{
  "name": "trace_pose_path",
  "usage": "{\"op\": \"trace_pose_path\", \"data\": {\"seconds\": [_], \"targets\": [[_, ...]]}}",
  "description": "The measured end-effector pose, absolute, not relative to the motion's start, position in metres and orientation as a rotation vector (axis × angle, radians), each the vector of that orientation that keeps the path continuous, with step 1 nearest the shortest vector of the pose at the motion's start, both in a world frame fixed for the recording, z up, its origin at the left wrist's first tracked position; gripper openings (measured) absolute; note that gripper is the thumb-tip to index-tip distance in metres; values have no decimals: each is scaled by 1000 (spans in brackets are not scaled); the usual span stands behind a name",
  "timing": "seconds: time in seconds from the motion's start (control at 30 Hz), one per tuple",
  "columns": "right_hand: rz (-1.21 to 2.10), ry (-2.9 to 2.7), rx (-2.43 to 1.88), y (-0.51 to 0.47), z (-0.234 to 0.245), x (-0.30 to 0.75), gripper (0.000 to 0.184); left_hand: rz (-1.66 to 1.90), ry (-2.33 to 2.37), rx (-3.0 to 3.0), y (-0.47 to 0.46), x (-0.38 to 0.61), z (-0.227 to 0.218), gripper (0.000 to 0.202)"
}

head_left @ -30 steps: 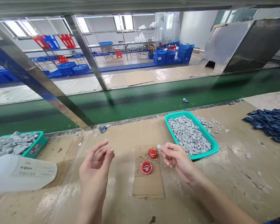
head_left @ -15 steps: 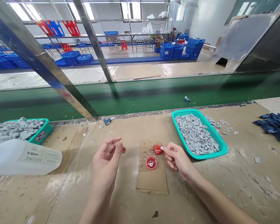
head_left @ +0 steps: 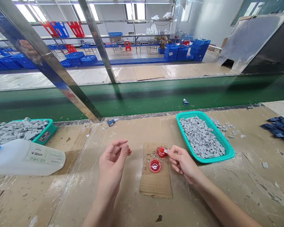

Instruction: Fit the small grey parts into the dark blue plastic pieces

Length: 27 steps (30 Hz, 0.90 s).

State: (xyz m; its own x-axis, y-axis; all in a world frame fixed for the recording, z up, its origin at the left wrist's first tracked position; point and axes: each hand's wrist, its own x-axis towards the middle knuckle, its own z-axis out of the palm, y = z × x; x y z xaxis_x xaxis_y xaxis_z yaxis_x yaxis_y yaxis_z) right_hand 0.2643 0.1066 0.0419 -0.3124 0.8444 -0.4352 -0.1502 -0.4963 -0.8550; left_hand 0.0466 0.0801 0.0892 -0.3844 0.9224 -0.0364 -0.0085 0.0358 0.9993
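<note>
White bottle (head_left: 13,159): label (head_left: 44,154) reads "608胶水"; smaller print blurred.

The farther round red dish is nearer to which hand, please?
Right. The right hand is just beside the dish, on its right; the left hand is farther away, leftward.

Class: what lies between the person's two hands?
Between the left hand and right hand, the head view shows a cardboard strip bearing a nearer red container and a farther red container.

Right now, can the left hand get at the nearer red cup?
Likely yes: nothing tall shows between the left hand and the nearer red cup, and the right hand, pinching a small grey piece at the farther red cup, seems off that path.
</note>
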Motion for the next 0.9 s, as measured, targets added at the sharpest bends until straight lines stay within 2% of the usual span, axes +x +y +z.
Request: {"op": "trace_pose_path", "data": {"seconds": [0.2,0.43,0.57,0.7,0.9], "targets": [[2066,-788,-1048,108,46,271,39,1449,1502,963,80,48,88,26],[2498,-295,-540,114,46,282,19,1402,1511,955,83,48,81,27],[2494,-204,-451,112,46,285,18,1375,1516,960,88,50,76,29],[2428,-192,-388,106,47,284,22,1282,1512,1093,105,58,91,27],[2306,-112,-216,99,48,282,31,1117,1547,1579,187,80,112,27]]}}
